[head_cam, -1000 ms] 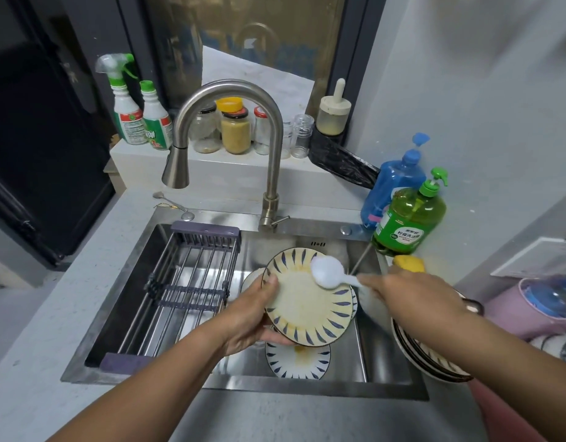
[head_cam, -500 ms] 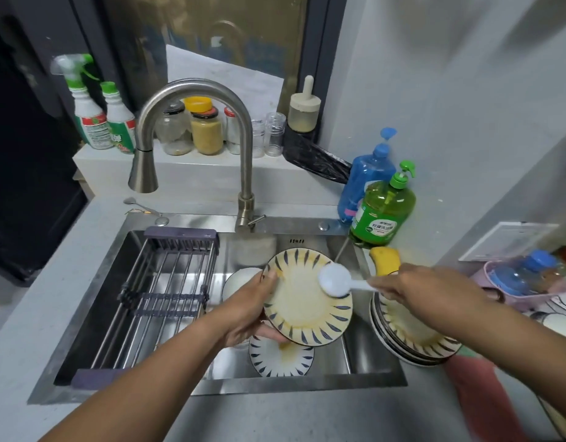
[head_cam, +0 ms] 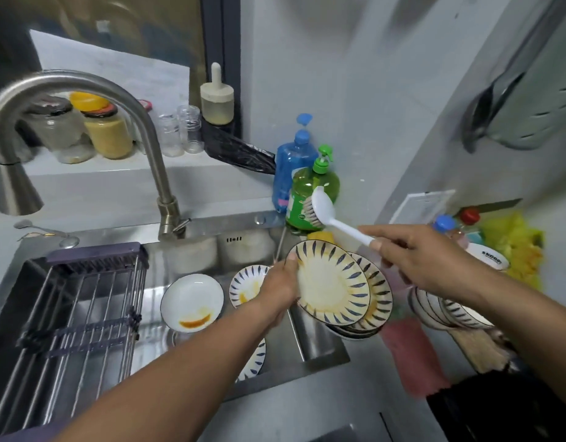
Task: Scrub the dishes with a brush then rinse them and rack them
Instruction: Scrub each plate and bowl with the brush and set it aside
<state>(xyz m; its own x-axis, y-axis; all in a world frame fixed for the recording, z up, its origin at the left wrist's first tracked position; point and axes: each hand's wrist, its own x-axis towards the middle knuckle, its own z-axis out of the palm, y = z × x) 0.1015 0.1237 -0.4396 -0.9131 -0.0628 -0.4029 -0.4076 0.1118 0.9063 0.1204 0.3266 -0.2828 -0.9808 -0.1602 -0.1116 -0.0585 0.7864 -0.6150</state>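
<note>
My left hand (head_cam: 280, 287) grips the left rim of a blue-striped plate (head_cam: 332, 285), tilted up over the sink's right edge. My right hand (head_cam: 425, 256) holds a white dish brush (head_cam: 321, 210) by its handle, the bristle head raised above the plate and apart from it, in front of the green soap bottle. Under the held plate lies a stack of similar dirty plates (head_cam: 375, 301) on the counter. In the sink (head_cam: 319, 346) lie a white dish with orange smears (head_cam: 192, 303) and a striped plate (head_cam: 246, 285). A wire rack (head_cam: 84, 317) spans the sink's left half.
The faucet (head_cam: 147, 138) arches over the sink at left. A green soap bottle (head_cam: 307, 199) and a blue bottle (head_cam: 292, 161) stand at the sink's back right corner. Stacked striped bowls (head_cam: 447, 311) and a pink cloth (head_cam: 409, 352) lie on the right counter. Jars line the back ledge.
The brush has lifted off the plate and gone up and right. The plate has moved right, over the counter stack. The camera has turned to the right.
</note>
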